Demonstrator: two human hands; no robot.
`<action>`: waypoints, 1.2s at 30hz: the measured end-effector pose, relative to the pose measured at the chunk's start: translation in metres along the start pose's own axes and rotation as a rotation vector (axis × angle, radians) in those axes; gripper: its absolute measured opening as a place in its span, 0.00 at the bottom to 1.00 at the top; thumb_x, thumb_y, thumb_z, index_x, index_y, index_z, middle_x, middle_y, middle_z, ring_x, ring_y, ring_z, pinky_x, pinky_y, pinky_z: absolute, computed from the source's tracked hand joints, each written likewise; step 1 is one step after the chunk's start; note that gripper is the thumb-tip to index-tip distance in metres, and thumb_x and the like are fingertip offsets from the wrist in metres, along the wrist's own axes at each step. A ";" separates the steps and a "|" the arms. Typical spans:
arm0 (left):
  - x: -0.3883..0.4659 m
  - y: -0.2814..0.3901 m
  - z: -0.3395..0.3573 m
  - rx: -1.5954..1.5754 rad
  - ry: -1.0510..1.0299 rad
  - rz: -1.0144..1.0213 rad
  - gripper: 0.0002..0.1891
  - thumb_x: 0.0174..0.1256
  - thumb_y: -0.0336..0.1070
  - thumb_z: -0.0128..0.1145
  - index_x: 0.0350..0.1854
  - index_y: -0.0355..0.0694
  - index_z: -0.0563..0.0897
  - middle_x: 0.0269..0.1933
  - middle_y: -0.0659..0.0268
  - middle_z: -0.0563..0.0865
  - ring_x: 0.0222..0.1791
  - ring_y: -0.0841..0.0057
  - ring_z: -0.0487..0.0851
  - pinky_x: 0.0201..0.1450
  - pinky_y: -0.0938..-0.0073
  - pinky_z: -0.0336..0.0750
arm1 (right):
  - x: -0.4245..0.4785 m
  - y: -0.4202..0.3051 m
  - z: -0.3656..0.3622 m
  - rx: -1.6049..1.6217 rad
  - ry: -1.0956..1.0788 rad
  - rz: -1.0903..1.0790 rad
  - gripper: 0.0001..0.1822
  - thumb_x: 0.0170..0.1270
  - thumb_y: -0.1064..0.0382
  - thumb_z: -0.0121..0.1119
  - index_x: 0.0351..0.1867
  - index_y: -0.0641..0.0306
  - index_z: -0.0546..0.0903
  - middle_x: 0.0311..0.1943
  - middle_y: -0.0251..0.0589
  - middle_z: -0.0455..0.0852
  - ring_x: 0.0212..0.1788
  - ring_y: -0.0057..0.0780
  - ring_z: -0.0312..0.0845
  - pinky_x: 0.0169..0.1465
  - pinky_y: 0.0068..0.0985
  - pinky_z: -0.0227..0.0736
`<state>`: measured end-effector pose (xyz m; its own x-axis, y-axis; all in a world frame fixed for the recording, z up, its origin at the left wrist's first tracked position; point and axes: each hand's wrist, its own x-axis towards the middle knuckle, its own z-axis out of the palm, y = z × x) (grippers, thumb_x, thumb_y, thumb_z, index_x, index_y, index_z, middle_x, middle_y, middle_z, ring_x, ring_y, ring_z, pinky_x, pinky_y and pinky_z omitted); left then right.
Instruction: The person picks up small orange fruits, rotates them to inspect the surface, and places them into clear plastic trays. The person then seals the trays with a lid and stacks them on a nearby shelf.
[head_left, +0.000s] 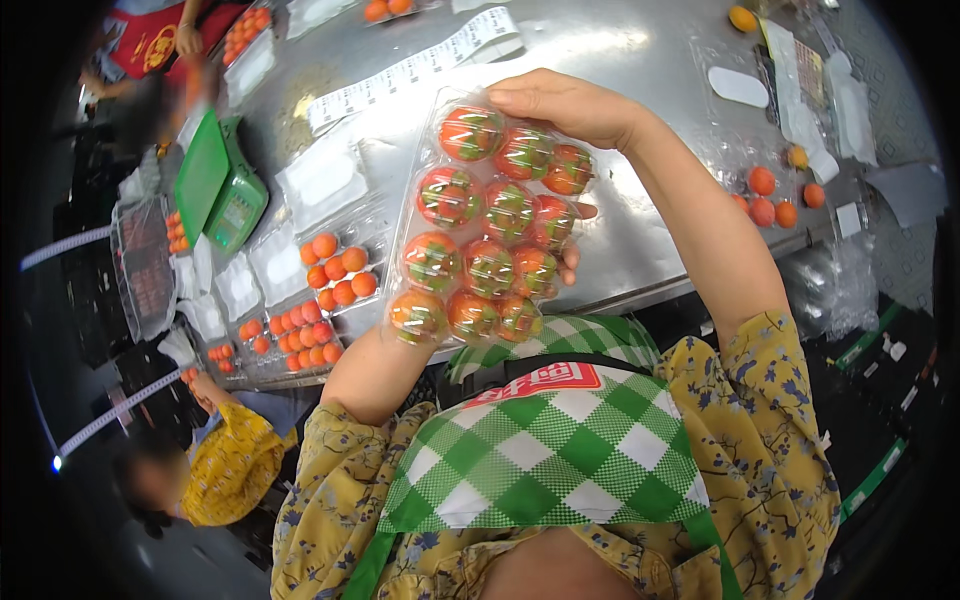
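Observation:
A clear plastic clamshell pack (480, 217) of orange-red fruits with green leafy tops, possibly persimmons or tomatoes, is held up in front of me, tilted above the steel table. My right hand (562, 105) grips its far right corner, the thumb lying along the rim. From the left, my left forearm passes behind the pack. Only fingertips of my left hand (571, 264) show past its right side; the palm is hidden. The lid looks closed over the rows of fruit.
On the steel table (637, 247) lie a strip of printed labels (412, 75), a green scale (225, 184), white-lined trays (322, 180) and open trays of orange fruit (337, 270). Loose fruits (762, 181) sit at right. Co-workers (236, 465) stand at the left and far left.

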<state>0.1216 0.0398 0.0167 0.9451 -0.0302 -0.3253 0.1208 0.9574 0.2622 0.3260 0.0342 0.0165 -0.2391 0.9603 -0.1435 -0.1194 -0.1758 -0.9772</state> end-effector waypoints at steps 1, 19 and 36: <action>-0.001 0.000 -0.005 -0.044 -0.020 -0.013 0.50 0.59 0.66 0.50 0.63 0.15 0.57 0.42 0.37 0.77 0.41 0.50 0.81 0.37 0.64 0.83 | 0.005 0.002 0.000 -0.001 -0.032 -0.011 0.22 0.70 0.44 0.49 0.43 0.61 0.82 0.35 0.29 0.80 0.36 0.16 0.70 0.41 0.19 0.67; 0.004 0.017 -0.043 -0.428 -0.230 -0.089 0.41 0.62 0.63 0.46 0.71 0.39 0.55 0.65 0.30 0.58 0.57 0.34 0.72 0.38 0.29 0.77 | 0.009 -0.004 -0.007 0.238 0.303 0.209 0.23 0.73 0.50 0.47 0.51 0.70 0.76 0.44 0.41 0.83 0.43 0.23 0.80 0.46 0.25 0.79; 0.027 0.084 -0.015 0.174 -0.251 -0.152 0.44 0.60 0.69 0.43 0.68 0.36 0.62 0.60 0.30 0.67 0.53 0.36 0.76 0.34 0.36 0.80 | -0.029 -0.026 -0.021 0.210 0.434 -0.224 0.21 0.75 0.52 0.43 0.56 0.67 0.75 0.50 0.35 0.80 0.51 0.20 0.74 0.56 0.23 0.70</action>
<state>0.1525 0.1235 0.0160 0.9549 -0.2593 -0.1447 0.2958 0.8736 0.3864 0.3562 0.0153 0.0431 0.2299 0.9727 -0.0305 -0.3232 0.0467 -0.9452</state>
